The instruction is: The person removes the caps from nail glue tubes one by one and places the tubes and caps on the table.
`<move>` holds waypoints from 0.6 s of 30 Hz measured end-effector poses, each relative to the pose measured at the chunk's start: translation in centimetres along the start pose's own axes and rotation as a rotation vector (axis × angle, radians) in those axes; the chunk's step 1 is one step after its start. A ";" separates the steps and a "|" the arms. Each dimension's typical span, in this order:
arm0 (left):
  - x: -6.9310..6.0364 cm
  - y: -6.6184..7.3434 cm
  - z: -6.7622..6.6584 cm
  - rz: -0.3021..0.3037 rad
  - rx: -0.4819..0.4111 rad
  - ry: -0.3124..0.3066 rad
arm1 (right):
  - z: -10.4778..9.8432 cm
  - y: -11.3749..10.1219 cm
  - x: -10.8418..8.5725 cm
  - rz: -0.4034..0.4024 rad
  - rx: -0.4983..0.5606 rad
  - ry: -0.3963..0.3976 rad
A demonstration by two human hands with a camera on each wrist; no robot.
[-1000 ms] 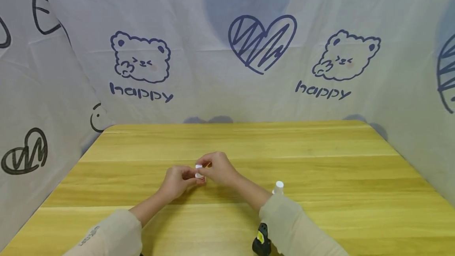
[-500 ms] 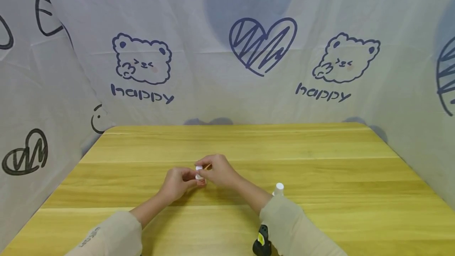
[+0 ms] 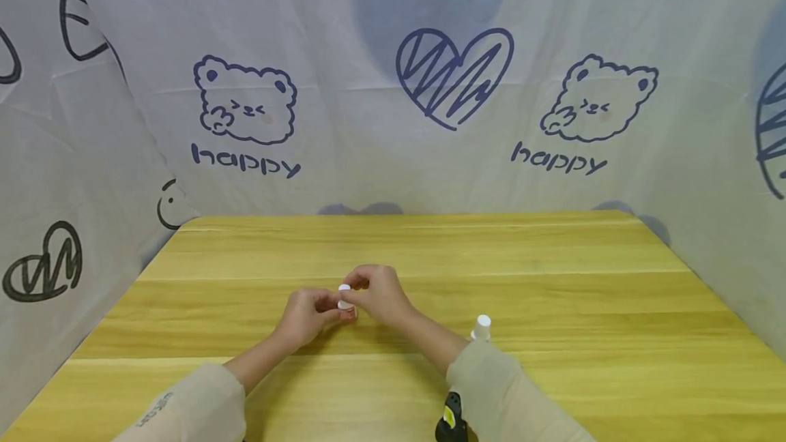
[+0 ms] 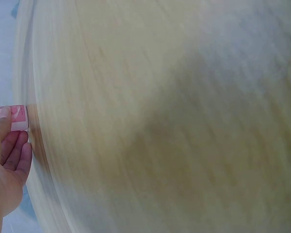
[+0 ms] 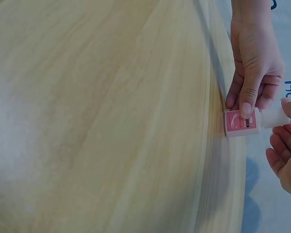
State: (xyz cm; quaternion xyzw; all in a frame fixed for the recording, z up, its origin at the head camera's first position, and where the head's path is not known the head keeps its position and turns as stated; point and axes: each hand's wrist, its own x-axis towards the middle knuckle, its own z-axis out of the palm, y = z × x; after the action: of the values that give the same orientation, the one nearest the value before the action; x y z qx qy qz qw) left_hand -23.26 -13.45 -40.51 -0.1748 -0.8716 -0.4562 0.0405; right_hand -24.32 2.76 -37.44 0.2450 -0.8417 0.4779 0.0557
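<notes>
Two grips (image 3: 305,316) (image 3: 379,295) on one bottle (image 5: 241,126)

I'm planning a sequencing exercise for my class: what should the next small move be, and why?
Probably a small twist of the white cap by the right hand: it is already at the cap, which sits at the neck of the bottle, whose body the left hand grips.

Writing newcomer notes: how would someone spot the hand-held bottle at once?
On the wooden table, look between left hand and right hand. There is a white bottle with a pink label. Unlike the white-topped item near the right sleeve, it is gripped.
</notes>
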 end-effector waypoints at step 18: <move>0.0 0.2 0.0 -0.033 0.021 0.001 | -0.5 -0.2 0.2 0.018 -0.031 -0.082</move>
State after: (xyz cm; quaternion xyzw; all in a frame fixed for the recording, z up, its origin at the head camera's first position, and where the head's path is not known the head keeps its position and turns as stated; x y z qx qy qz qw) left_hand -23.20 -13.35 -40.36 -0.1598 -0.8792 -0.4475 0.0352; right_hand -24.44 3.02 -37.00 0.2560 -0.8527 0.4548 0.0204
